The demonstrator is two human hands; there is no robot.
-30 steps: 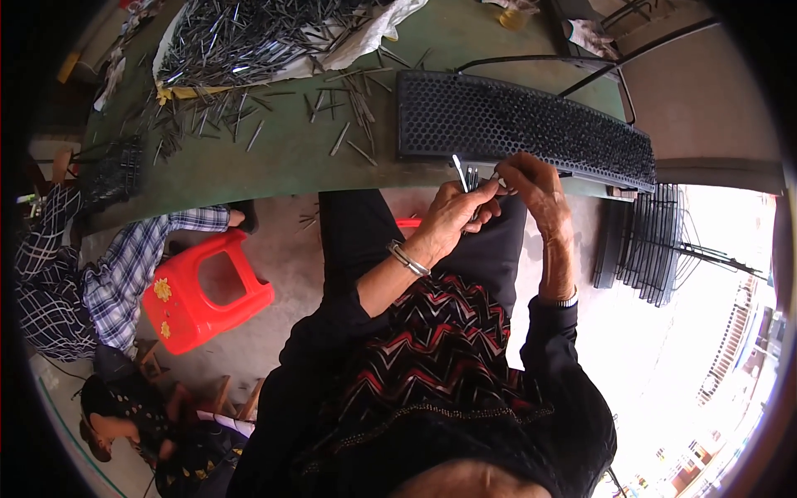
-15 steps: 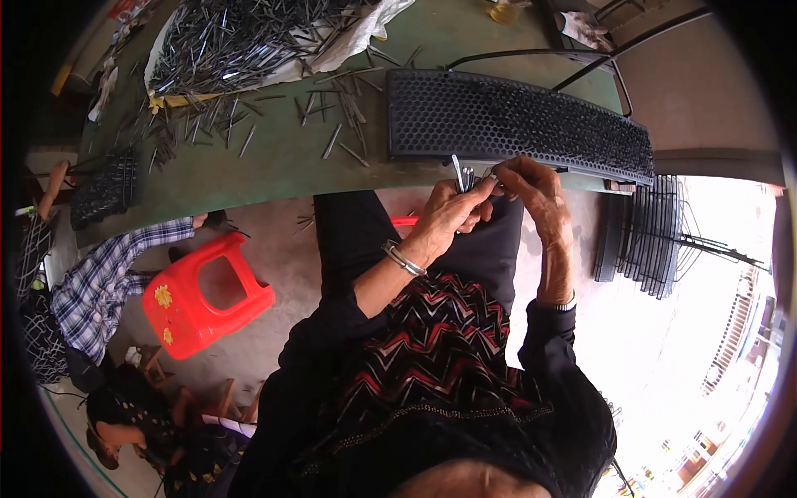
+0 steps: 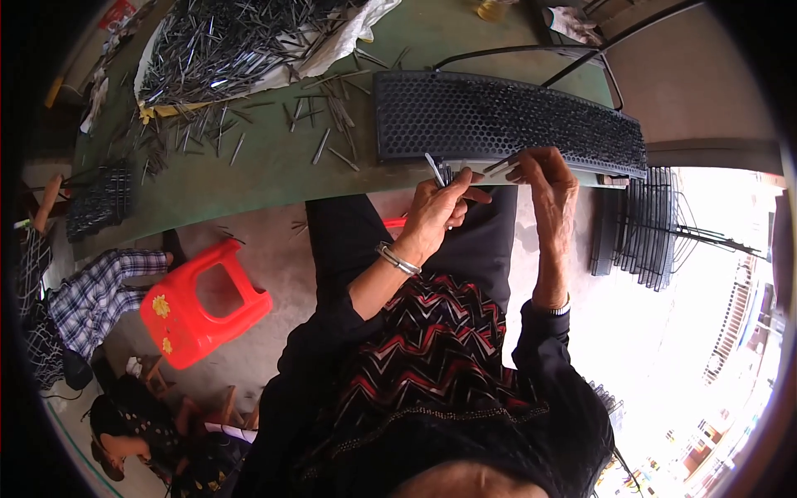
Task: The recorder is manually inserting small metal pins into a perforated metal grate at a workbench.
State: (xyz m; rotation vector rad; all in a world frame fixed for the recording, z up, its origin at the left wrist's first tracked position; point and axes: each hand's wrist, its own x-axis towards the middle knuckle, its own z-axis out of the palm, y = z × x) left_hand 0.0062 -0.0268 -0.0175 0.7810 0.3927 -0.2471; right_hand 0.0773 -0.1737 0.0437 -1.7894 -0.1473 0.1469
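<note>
My left hand (image 3: 430, 217), with a metal bangle on its wrist, is closed round a small bundle of thin rods (image 3: 434, 169) that stick up past the thumb. To its right, my right hand (image 3: 546, 187) pinches a thin rod (image 3: 500, 167) between fingertips and thumb. The two hands are apart, both over the front edge of the green table (image 3: 274, 178). Right behind them lies a long black panel (image 3: 423, 116) full of round holes. Its right part looks rough and filled, its left part shows open holes.
A heap of dark rods (image 3: 249, 50) lies on a white sack at the back left, with loose rods (image 3: 322, 145) scattered before it. Black bars (image 3: 573, 54) rise behind the panel. A red stool (image 3: 199, 328) stands left, near people. Black racks (image 3: 652, 232) stand at right.
My hands have drawn apart. My right hand has moved slightly right with a rod now showing in its fingers, and my left hand has shifted left with its bundle.
</note>
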